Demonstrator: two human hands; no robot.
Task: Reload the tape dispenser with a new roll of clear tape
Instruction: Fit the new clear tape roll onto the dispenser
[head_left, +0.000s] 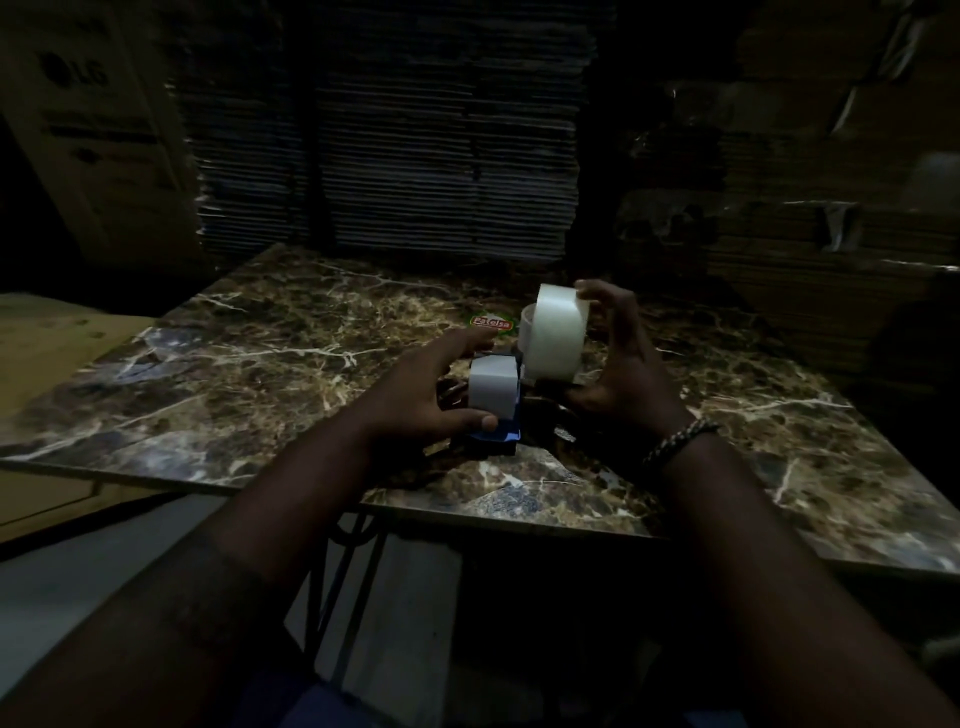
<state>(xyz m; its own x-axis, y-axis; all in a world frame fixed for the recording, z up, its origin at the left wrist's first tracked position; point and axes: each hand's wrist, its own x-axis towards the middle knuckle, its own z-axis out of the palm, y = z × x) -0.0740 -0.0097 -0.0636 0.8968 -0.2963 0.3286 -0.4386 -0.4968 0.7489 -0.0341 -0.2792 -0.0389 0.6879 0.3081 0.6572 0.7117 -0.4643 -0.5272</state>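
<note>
A blue tape dispenser (501, 434) lies on the marble table (270, 358), with a white core (493, 387) on its hub. My left hand (415, 395) holds the dispenser, thumb on its near blue edge and fingers spread over the far side. My right hand (615, 358) grips a large roll of clear tape (556, 332) upright, fingers over its top and thumb below, just right of and above the dispenser. A smaller white ring (527, 319) shows behind the roll.
A red and green sticker (491, 323) lies on the tabletop behind the hands. Stacks of flattened cardboard (415, 156) rise at the back and right. A printed carton (98, 124) stands at the left. The scene is dim.
</note>
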